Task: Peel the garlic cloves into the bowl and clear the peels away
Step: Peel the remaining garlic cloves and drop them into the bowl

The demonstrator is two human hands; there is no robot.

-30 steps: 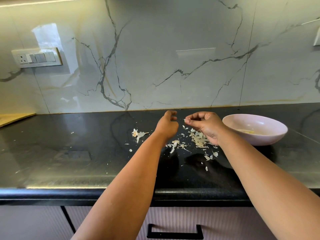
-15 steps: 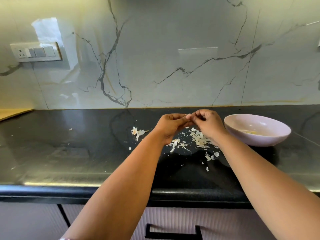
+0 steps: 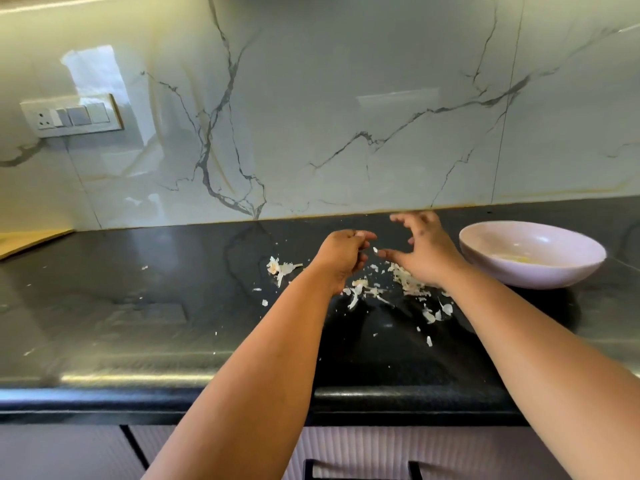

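Your left hand (image 3: 341,256) is curled, fingers drawn in toward the palm; whatever it may hold is hidden, so you cannot tell whether a clove sits inside. Your right hand (image 3: 420,252) is spread apart, fingers splayed and holding nothing, hovering above the peels (image 3: 405,280) on the dark table (image 3: 145,306). A small white flake (image 3: 375,250) shows between the two hands, just off the right thumb tip.

The likely slip from here: that flake and other light scraps drift wide as your hands part, spreading the mess further. Peels already lie scattered from a clump (image 3: 280,268) on the left to loose bits (image 3: 438,311) on the near right, so any quick sweep of the open hand could push more toward the near edge and onto the floor. The bowl (image 3: 533,271) stands just right of your right wrist; a careless swing of that arm could knock it, or flick skins into it among the cloves.

The bowl is pale and shallow. Inside, something small and yellowish (image 3: 516,259) lies at the bottom, probably peeled garlic, though it is too blurred to count.
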